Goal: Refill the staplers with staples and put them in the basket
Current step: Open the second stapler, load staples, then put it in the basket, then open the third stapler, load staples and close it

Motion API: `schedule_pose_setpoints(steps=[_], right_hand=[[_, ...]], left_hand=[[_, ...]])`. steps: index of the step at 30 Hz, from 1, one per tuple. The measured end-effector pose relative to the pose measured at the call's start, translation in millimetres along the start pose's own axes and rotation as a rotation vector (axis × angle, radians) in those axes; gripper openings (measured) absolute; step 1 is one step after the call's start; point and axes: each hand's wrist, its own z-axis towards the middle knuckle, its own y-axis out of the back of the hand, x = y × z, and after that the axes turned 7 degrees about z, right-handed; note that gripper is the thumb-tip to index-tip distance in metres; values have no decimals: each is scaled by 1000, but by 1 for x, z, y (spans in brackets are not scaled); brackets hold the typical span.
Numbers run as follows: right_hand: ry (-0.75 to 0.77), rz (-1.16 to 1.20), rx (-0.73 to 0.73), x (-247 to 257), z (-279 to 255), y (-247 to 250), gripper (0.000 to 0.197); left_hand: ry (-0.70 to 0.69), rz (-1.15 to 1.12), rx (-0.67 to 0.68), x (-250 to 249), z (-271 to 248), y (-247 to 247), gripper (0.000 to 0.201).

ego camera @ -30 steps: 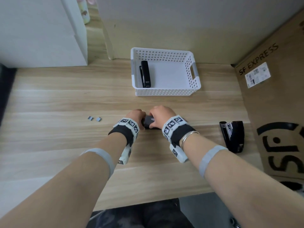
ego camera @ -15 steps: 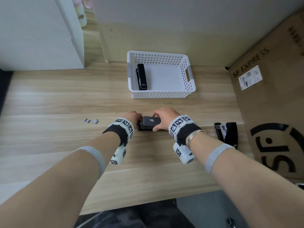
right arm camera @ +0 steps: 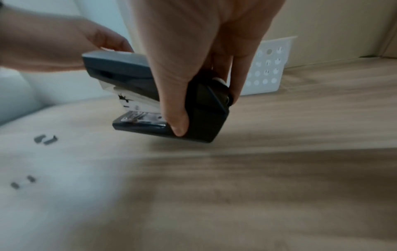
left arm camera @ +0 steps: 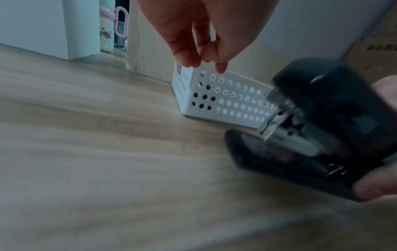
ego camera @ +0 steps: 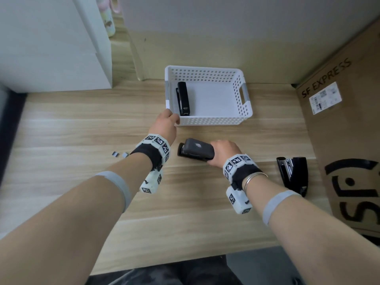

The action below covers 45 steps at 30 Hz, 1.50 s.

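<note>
My right hand point(ego camera: 224, 153) grips the rear end of a dark grey stapler point(ego camera: 197, 151), thumb on one side and fingers on the other point(right arm camera: 176, 118). The stapler point(right arm camera: 150, 95) is closed and tilted, just above the wooden table. My left hand point(ego camera: 165, 124) is off it, at the near-left corner of the white perforated basket point(ego camera: 207, 121). Its fingers point(left arm camera: 189, 59) hang down at the basket's point(left arm camera: 232, 101) rim, holding nothing. A slim black stapler point(ego camera: 183, 98) lies inside the basket along its left wall. Another black stapler point(ego camera: 292, 173) lies opened out at the right.
Two short staple strips point(ego camera: 120, 154) lie on the table left of my left wrist, with more loose staples point(right arm camera: 22, 181) nearby. A large cardboard box point(ego camera: 349, 140) stands along the right side. A white cabinet point(ego camera: 51, 48) stands at the back left.
My left hand has let go of the grey stapler and moved forward to the basket's near-left corner. My right hand now holds the stapler alone, lifted and tilted.
</note>
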Motion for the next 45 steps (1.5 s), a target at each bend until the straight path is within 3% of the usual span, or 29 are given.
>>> schedule_pose_setpoints(steps=[5,9,17,21,25,27,31,34,40,45], right_hand=[[-21,149,-216,-4,13,57,39],[-175,234,-296,-1,45,99,35],[-375,491,-199,13,116,99,26],[-410,527,-199,19,138,83,33],[-429,526,-178,21,149,71,29],[-435,527,-175,21,151,65,29],[-453,553,-197,22,153,60,55],[-456,567,-167,23,148,62,63],[-450,580,-374,13,120,84,46],[-512,533,-469,-28,71,87,37]], left_hand=[[54,-15,-63,-1,39,21,28],[93,23,-28,-2,71,31,29],[158,6,12,5,108,20,24],[174,-13,-3,10,115,17,20],[181,-29,-6,14,117,16,19],[178,-23,-9,13,117,16,20],[184,-3,-6,11,116,16,20],[195,4,3,8,115,18,20],[142,13,-23,-17,96,23,24],[72,-9,-43,-48,66,14,23]])
